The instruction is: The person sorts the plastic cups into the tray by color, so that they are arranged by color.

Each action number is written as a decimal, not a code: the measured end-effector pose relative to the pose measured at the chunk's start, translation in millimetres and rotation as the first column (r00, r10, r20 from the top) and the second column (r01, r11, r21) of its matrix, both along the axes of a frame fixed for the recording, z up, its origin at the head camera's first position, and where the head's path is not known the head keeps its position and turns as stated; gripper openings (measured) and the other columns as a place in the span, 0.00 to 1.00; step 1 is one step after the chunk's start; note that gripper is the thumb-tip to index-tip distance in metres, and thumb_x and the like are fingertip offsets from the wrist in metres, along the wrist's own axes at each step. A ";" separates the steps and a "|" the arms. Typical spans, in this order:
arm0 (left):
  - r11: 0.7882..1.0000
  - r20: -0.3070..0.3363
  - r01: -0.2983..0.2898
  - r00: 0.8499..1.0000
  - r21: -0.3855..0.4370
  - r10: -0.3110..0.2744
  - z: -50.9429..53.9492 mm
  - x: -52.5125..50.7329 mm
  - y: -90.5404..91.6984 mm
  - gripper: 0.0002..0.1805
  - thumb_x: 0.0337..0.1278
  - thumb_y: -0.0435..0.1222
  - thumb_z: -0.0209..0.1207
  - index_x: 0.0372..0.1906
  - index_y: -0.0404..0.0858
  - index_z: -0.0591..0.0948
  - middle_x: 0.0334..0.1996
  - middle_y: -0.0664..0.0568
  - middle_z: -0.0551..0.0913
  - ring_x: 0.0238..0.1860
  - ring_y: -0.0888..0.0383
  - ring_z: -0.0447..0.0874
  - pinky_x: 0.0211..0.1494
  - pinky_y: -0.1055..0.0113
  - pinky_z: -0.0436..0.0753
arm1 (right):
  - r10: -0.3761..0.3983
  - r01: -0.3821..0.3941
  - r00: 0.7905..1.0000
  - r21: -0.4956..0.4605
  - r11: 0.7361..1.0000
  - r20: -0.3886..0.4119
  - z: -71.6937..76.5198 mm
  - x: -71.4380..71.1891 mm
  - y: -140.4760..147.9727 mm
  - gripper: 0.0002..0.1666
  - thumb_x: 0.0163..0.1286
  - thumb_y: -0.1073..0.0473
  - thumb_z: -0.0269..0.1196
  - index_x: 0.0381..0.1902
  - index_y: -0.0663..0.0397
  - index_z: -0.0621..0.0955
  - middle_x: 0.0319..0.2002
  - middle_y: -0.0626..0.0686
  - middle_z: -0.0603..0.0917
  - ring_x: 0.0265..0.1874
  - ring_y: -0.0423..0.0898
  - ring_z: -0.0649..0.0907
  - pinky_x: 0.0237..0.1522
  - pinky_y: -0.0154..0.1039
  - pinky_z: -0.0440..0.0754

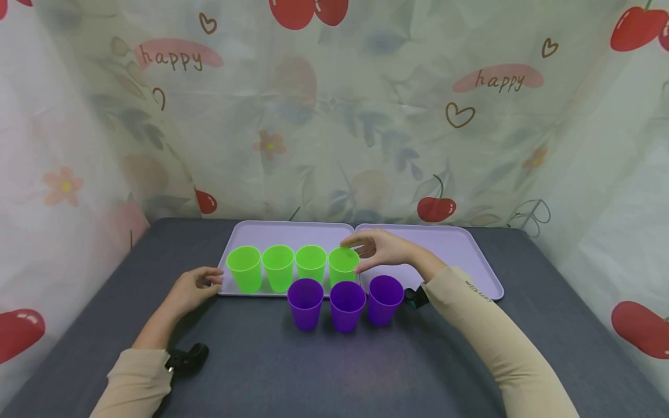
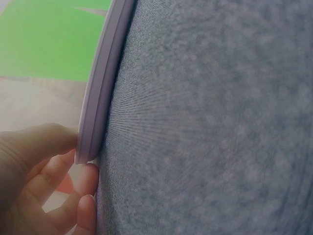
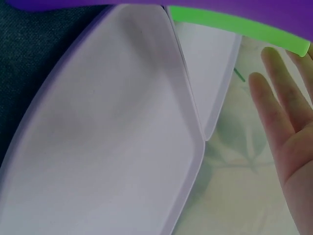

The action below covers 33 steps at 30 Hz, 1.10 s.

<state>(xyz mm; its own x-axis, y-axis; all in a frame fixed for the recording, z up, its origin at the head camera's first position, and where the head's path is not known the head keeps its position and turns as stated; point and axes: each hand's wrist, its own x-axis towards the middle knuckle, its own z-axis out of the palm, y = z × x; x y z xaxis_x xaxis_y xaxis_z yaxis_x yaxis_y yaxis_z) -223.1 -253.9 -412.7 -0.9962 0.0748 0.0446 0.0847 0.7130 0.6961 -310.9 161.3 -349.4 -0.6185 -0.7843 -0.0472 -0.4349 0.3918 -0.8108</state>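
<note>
A row of several green cups stands upright along the front of the left lilac tray [image 1: 292, 228]. My right hand [image 1: 384, 248] is at the rightmost green cup [image 1: 342, 268], thumb by its near right side and fingers over its far rim. In the right wrist view, the fingers [image 3: 279, 115] look spread and fairly straight; the thumb is hidden. At the tray's left front corner, my left hand [image 1: 193, 290] holds the edge with bent fingers, the thumb [image 2: 46, 139] against the rim [image 2: 100, 83]. Three purple cups [image 1: 347, 307] stand upright on the table in front of the trays.
A second lilac tray [image 1: 434, 247] adjoins the first on the right, partly behind my right arm. Both lie on a dark grey table [image 1: 272, 371]. A printed curtain [image 1: 334, 116] hangs behind and at the sides. Each wrist carries a black device [image 1: 188, 359].
</note>
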 end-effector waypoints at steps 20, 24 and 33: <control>1.000 -0.005 0.006 1.000 0.002 -0.006 -1.2 -0.7 -1.0 0.19 0.55 0.31 0.59 0.51 0.27 0.76 0.42 0.34 0.82 0.39 0.46 0.82 0.35 0.66 0.75 | -0.236 0.222 0.964 -0.114 0.968 -0.123 18.1 15.3 39.4 0.25 0.62 0.61 0.63 0.58 0.59 0.74 0.57 0.62 0.77 0.55 0.59 0.78 0.56 0.50 0.76; 1.000 -0.017 0.010 1.000 0.006 -0.010 -1.9 -0.9 -1.3 0.19 0.55 0.31 0.59 0.51 0.27 0.76 0.42 0.33 0.82 0.38 0.45 0.82 0.35 0.66 0.76 | -0.307 0.293 0.943 -0.112 0.949 -0.131 16.7 25.4 51.2 0.24 0.63 0.58 0.63 0.57 0.57 0.75 0.56 0.61 0.78 0.55 0.57 0.79 0.55 0.50 0.77; 1.000 -0.022 0.015 1.000 -0.004 -0.016 -0.3 -0.4 -1.0 0.19 0.54 0.31 0.60 0.51 0.26 0.76 0.41 0.33 0.83 0.37 0.45 0.83 0.34 0.66 0.76 | -0.480 0.474 0.859 -0.073 0.877 -0.177 6.5 48.5 90.6 0.24 0.65 0.53 0.61 0.57 0.56 0.75 0.56 0.61 0.78 0.54 0.55 0.79 0.54 0.50 0.77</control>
<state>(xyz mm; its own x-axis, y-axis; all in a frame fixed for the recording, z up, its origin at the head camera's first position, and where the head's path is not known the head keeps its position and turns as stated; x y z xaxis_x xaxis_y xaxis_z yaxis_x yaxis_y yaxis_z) -223.4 -254.9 -412.9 -0.9937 0.0904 0.0664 0.1112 0.7141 0.6911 -262.4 251.9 -343.0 -0.9127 -0.3904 0.1207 -0.3424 0.5694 -0.7474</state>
